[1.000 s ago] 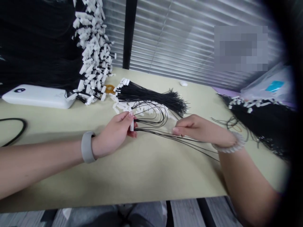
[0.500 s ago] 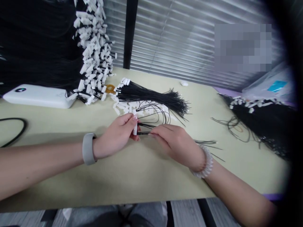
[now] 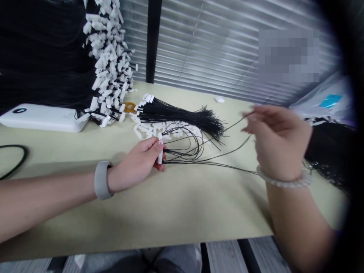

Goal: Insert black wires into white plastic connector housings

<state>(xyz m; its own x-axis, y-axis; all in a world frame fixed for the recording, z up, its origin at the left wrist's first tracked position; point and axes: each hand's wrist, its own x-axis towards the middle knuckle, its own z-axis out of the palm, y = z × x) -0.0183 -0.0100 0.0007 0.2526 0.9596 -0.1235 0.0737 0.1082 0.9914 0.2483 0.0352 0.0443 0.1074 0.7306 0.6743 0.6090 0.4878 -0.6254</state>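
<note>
Hands apart: left hand point(image 3: 135, 163) pinching a white connector point(image 3: 160, 154) with black wires point(image 3: 184, 153) fanning out; right hand point(image 3: 278, 140) raised, gripping wire ends (slightly blurred). Beyond, a pale green table point(image 3: 176, 212), a black wire bundle point(image 3: 182, 118), and metal window blinds point(image 3: 222, 49).

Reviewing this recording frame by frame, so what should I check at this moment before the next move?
Left hand gripping the white connector: ok.
Right hand holding the wire ends: cannot tell, blurred.
Black wires running freely from connector: cannot tell, they loop and cross.
Loops off the white connector pile: not ok, they lie over it.
Thick wire bundle apart from both hands: ok.
</note>
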